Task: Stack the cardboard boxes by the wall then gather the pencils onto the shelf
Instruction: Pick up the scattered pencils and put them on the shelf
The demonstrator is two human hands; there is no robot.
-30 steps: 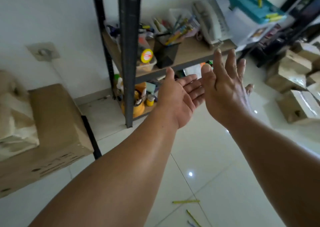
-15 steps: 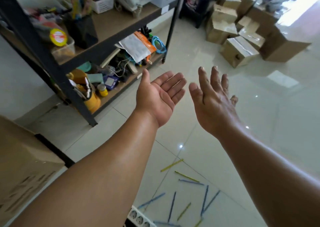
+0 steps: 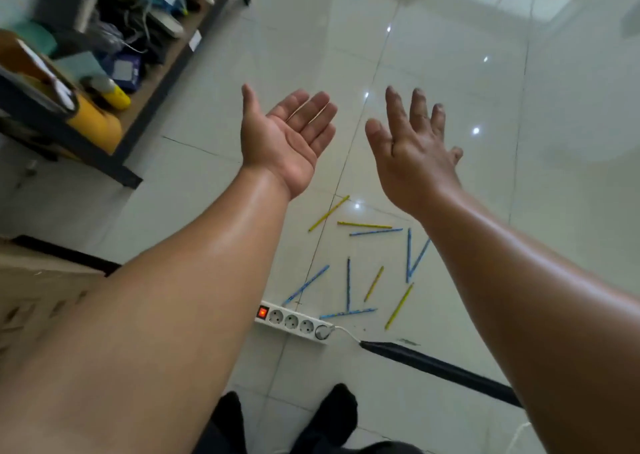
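Several blue and yellow pencils (image 3: pixel 364 225) lie scattered on the white tiled floor, below and between my two arms. My left hand (image 3: pixel 287 141) is held out palm up, fingers apart, holding nothing. My right hand (image 3: pixel 414 148) is stretched out beside it, back towards me, fingers spread and empty. Both hands hover well above the pencils. A cardboard box (image 3: pixel 31 297) shows at the left edge, partly hidden by my left forearm. The shelf (image 3: pixel 145 82) stands at the upper left; only its cluttered bottom board is in view.
A white power strip (image 3: pixel 292 322) with a lit red switch lies right beside the pencils, its cable running into a black floor strip (image 3: pixel 436 367). My dark-socked feet (image 3: pixel 325 415) are at the bottom. A yellow container (image 3: pixel 95 121) sits on the shelf's bottom board.
My view has tilted down from the shelf and far boxes to the floor. The pencils and power strip are now fully in view. Both hands stay open and empty.
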